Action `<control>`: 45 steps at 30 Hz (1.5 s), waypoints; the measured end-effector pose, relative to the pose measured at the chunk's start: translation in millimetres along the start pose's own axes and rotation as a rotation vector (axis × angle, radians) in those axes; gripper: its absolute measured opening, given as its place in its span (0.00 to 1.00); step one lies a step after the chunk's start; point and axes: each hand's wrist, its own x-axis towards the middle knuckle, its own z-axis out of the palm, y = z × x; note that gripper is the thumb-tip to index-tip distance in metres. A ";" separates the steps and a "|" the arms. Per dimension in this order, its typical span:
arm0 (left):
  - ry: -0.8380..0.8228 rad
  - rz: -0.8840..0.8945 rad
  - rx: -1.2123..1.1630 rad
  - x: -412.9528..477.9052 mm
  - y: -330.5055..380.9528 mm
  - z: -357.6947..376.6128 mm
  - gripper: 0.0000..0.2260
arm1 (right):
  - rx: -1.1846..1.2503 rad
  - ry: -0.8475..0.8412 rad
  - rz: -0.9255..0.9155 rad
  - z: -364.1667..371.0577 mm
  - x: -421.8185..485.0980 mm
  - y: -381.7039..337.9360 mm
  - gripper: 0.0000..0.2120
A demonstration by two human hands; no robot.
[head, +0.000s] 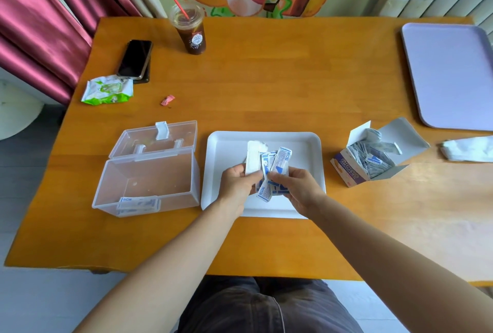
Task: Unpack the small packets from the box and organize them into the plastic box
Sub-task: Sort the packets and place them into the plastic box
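Above the white tray (301,145), my left hand (236,185) and my right hand (298,188) both grip a bunch of small blue-and-white packets (280,161), fanned upward between the fingers. More packets lie under the hands on the tray. To the left stands the clear plastic box (149,180) with its lid open; a few packets (138,203) rest in its near corner. At the right, the opened cardboard box (368,161) holds several more packets.
A lilac tray (450,73) sits at the far right, with crumpled white paper (466,148) below it. At the back left are an iced drink cup (190,31), a phone (134,59), a green wrapper (106,91) and a pink scrap (167,100).
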 end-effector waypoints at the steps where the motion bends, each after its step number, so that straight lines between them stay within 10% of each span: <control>1: 0.004 -0.023 -0.013 0.7 -0.5 0.5 0.12 | -0.009 0.001 0.000 0.1 0.6 0.2 0.09; 16: 0.001 -0.182 -0.263 -2.7 10.7 -1.0 0.10 | -0.028 0.098 -0.056 -11.9 -1.5 -6.6 0.05; 22: -0.293 -0.360 -0.408 -9.3 13.6 -4.2 0.14 | -0.001 0.012 -0.009 -12.3 -5.0 -10.4 0.05; 35: -0.336 -0.089 -0.029 -13.6 5.4 -7.7 0.22 | 0.017 -0.142 0.015 -3.1 -5.7 -10.2 0.12; 45: -0.160 0.216 0.212 -12.0 -5.5 -14.8 0.10 | 0.119 -0.059 0.031 5.3 -9.1 -6.2 0.07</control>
